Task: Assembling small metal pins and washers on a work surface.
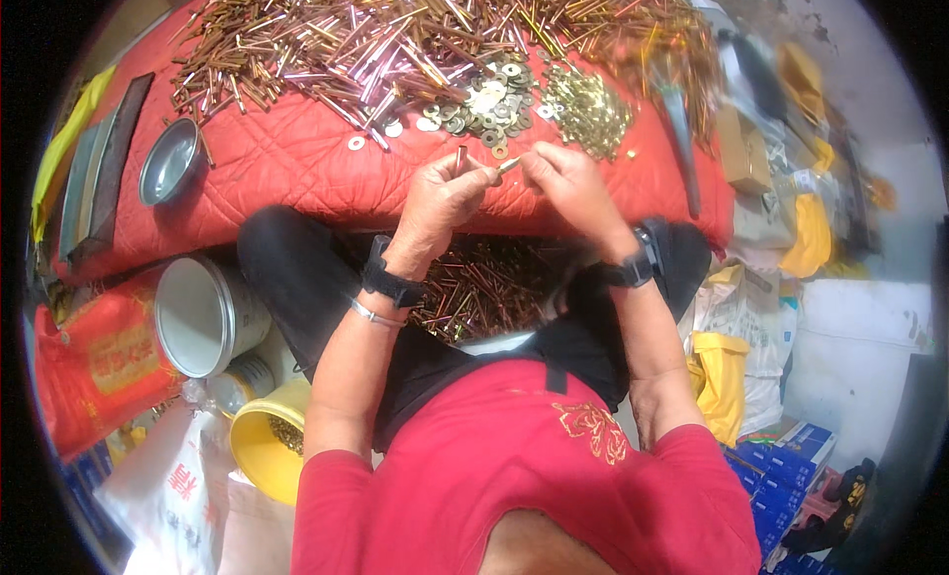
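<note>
My left hand (445, 201) is closed, with a copper-coloured metal rod (462, 158) sticking up from its fingers. A small shiny metal tip (508, 166) shows between my hands, at my left thumb and close to my right fingertips; I cannot tell whether it belongs to that rod. My right hand (568, 182) has its fingers pinched together, and what they hold is hidden. Just beyond my hands lie a pile of flat washers (491, 102) and a heap of small brass-coloured nuts (590, 110). Behind these spreads a large pile of metal rods (346, 41), all on a red quilted cover (287, 179).
A metal bowl (171, 163) stands at the left on the cover. More rods (479, 288) lie below, between my legs. At the left are a grey-white bucket (198, 318) and a yellow bucket (259, 446); bags and blue boxes (781, 486) sit at the right.
</note>
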Demonstrator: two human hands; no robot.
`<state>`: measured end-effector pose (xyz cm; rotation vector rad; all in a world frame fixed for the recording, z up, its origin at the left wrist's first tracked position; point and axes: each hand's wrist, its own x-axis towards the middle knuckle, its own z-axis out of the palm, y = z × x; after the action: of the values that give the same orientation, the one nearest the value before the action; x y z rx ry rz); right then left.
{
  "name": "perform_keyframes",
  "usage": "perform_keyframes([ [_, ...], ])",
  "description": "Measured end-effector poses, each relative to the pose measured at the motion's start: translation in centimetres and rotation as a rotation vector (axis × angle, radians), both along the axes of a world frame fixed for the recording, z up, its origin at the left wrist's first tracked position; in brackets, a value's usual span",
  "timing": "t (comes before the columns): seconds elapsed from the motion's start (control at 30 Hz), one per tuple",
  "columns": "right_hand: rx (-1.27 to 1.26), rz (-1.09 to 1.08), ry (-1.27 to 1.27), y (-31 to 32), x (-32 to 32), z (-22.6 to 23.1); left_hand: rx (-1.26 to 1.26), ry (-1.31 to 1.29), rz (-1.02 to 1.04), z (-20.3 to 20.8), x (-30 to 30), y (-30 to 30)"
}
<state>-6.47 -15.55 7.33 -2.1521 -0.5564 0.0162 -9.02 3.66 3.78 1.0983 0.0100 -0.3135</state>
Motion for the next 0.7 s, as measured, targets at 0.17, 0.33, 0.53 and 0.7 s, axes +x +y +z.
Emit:
perform_keyframes([
  [0.17, 0.205, -0.053, 0.196, 1.0, 0.5, -1.0, -0.112, 0.061, -0.036, -0.8, 0.3, 0.1],
  [0.33, 0.753, -0.115, 0.459, 1.2, 2.0, -4.3, -0.156, 0.106, 0.081, -1.2, 1.2, -1.7],
  [0.53, 0.663, -0.095, 0.367, 0.2, 1.2, -3.3, -0.158, 0.134, 0.002, -1.3, 0.7, -0.7],
  [0.7, 0.647, -0.051, 0.212, 0.4, 0.6, -3.0, -0.134, 0.119, -0.028, -1.0, 0.6, -0.7],
])
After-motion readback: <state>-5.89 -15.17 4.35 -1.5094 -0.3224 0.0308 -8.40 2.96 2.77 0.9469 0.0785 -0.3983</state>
